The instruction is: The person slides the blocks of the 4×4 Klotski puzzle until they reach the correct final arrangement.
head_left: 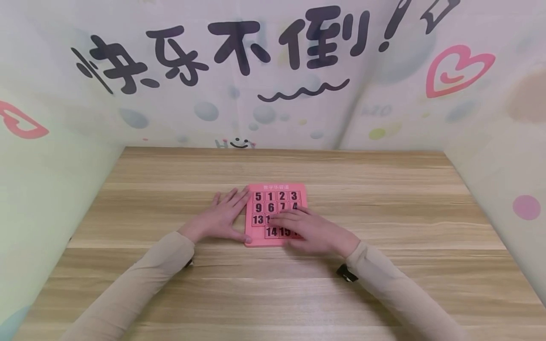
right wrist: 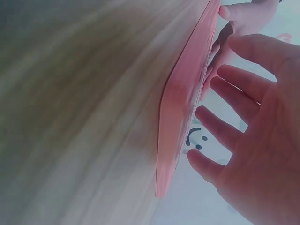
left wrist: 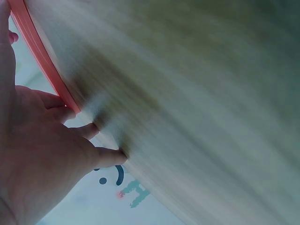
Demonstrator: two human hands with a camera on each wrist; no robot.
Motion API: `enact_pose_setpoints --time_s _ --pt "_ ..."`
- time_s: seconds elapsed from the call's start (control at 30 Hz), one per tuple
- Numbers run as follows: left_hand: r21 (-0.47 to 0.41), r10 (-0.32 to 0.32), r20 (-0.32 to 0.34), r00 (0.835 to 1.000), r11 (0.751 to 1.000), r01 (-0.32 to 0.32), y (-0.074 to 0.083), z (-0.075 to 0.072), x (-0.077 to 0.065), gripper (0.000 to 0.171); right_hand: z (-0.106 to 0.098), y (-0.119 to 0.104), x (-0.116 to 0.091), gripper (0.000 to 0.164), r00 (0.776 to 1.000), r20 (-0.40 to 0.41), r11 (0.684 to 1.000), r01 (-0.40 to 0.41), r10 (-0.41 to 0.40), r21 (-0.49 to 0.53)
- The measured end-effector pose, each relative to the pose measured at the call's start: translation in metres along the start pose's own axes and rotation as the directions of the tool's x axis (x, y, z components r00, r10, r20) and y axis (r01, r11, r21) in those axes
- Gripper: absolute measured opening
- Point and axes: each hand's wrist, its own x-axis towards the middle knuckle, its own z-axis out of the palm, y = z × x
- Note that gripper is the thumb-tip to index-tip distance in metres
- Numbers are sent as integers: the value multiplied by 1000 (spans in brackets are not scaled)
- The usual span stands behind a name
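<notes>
A pink number sliding puzzle lies flat on the table, its tiles printed with black numbers. Its bottom-left slot holds no tile. My left hand is spread along the puzzle's left side, the thumb at the lower-left corner and fingertips by the upper-left edge. In the left wrist view, some fingers of that hand touch the pink edge and others rest on the tabletop. Over the lower-right tiles lies my right hand, fingers extended leftward, covering several numbers. The right wrist view shows the right hand's fingers apart, above the puzzle's side.
The wood-grain table stretches around the puzzle on every side. Behind it stands a white wall covering with black characters and coloured drawings. Pale side walls close in the left and right.
</notes>
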Motion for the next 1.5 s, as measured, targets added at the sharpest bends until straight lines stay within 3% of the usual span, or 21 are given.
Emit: enact_pose_setpoints --time_s 0.67,1.5 --pt "-8 1 -4 1000 1000 -1 0 0 0 120 -1 -4 23 52 998 54 999 -33 34 -11" --pt "-14 -2 -2 1000 1000 2 0 0 0 121 2 -9 24 53 998 55 999 -26 28 -35"
